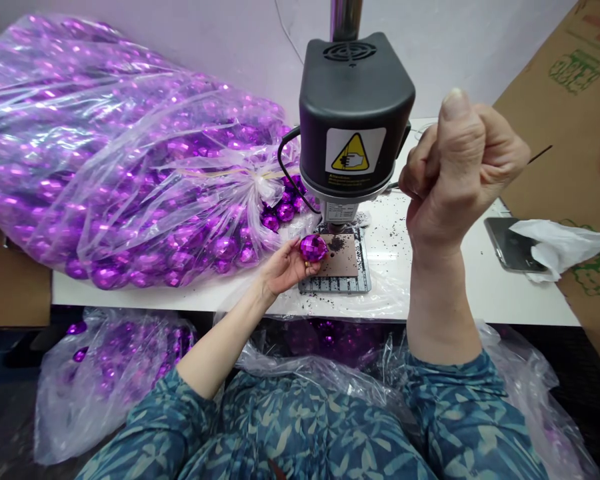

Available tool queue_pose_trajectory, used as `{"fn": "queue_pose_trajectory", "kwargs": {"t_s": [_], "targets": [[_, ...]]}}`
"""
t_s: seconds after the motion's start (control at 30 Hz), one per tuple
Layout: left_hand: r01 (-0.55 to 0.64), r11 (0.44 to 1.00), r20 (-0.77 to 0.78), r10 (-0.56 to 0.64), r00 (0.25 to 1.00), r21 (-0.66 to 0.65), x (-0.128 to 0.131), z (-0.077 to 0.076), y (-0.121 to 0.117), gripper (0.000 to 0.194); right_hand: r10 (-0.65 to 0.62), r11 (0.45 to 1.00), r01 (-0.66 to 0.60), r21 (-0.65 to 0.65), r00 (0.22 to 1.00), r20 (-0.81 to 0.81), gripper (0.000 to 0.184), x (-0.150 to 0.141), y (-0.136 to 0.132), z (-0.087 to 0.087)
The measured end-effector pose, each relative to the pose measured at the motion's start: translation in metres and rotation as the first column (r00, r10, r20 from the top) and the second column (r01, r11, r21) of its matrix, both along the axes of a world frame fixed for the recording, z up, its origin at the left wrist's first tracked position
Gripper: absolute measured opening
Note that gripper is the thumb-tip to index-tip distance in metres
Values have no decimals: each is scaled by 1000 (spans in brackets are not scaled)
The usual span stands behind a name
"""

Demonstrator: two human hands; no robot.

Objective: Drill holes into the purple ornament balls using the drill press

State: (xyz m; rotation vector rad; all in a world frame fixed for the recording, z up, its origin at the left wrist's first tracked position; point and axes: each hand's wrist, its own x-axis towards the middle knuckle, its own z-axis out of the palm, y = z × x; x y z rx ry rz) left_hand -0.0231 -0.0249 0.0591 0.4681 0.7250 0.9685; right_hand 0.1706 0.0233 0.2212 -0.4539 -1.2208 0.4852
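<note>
My left hand (289,267) pinches a shiny purple faceted ball (313,248) at the left edge of a brown board (347,257). The board lies on the slotted metal base (365,273) of a bench drill press (357,107). Dark shavings are scattered over the board, thickest under the drill head. The drill bit itself is mostly hidden below the housing. My right hand (460,167) is raised to the right of the machine, closed in a fist around the drill press lever, whose grip is hidden by the fingers.
A large tied clear bag (130,153) of purple balls fills the table's left side. Several loose balls (285,210) lie by its knot. A phone (513,245) and crumpled tissue (563,243) lie right, beside a cardboard box (575,133). Another bag of balls (110,367) hangs below the table.
</note>
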Motion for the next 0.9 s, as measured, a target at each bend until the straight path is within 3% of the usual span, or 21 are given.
{"fn": "queue_pose_trajectory", "kwargs": {"t_s": [0.1,0.2,0.27,0.47,0.67,0.83,0.9], "targets": [[-28,984,-196,63,979,177,0,-10,-3,45,-8,1000,8,26,1000,11,57,0,0,-1],[-50,927,-384,202,901,372,3,-23,-2,67,10,998,-10,54,1000,3,54,0,1,-2],[-44,897,-439,258,861,440,5,-31,2,69,21,998,-21,64,1000,-10,52,0,1,-3],[28,855,-585,330,741,518,12,-40,15,64,19,999,-19,41,1000,-21,56,0,2,-2],[107,847,-692,344,634,520,25,-31,12,59,-16,999,16,33,1000,-4,59,-1,1,-2],[102,776,-683,474,556,622,38,-24,8,51,-32,998,32,48,999,9,58,-1,-1,-2],[97,773,-680,483,552,627,40,-24,8,48,-55,997,52,52,997,45,56,-1,-3,-2]]}}
